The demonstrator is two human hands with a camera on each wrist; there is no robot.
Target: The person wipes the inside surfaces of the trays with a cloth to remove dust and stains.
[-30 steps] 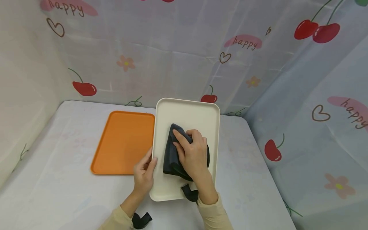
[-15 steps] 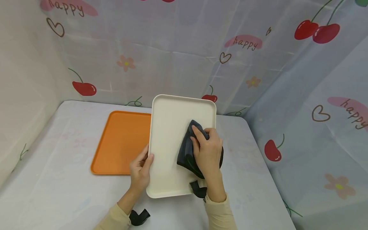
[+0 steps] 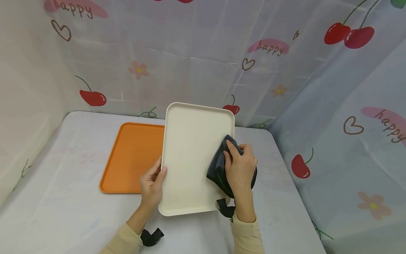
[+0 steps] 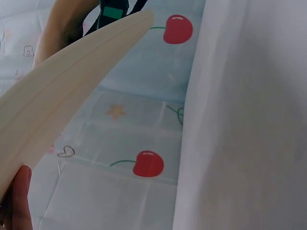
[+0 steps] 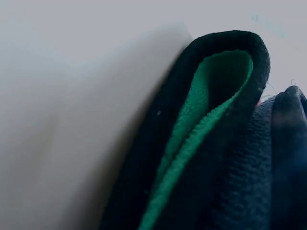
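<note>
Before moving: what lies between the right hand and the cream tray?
The folded dark cloth, gripped by the right hand, lies between it and the cream tray; the head view shows this.

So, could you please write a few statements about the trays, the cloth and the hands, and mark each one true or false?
1. The left hand grips the cream tray by its side edge. True.

2. The right hand holds a wooden spoon. False: it holds a dark cloth.

3. The cloth is folded, with a green inner side showing in the right wrist view. True.

4. The orange tray is stacked on top of the cream one. False: it lies on the white-covered table, partly hidden behind the cream tray in the head view.

5. The cream tray lies flat on the table. False: it is held up at a tilt.
</note>
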